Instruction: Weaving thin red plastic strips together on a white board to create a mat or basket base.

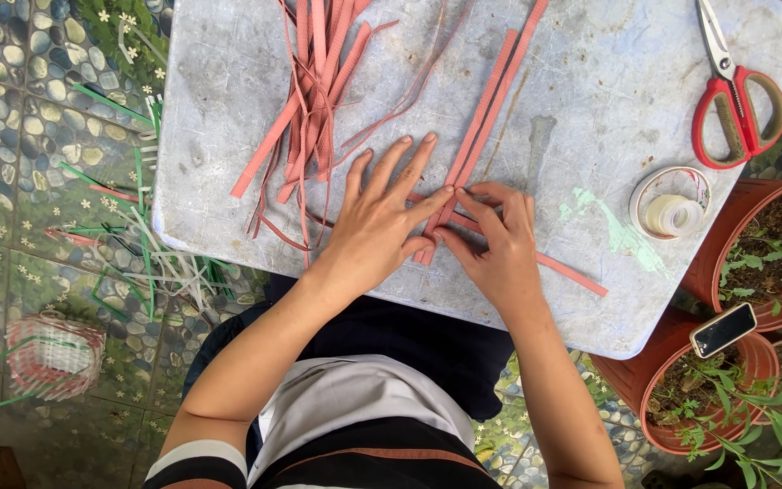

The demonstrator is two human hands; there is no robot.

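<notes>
pink strips (486,109) barely crossed under flat left hand (377,217), right hand (495,240) fingers pinching one; loose pile (314,100) unwoven on surface (590,109).

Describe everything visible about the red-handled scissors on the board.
The scissors lie flat near the far right corner of the pale grey board. Their silver blades look closed and point away from the person, the tips cut off by the top of the picture. The two red loop handles, with what looks like a grey-brown inner lining, face the person. Neither hand touches them; a roll of clear tape lies just nearer the person, apart from them.
</notes>
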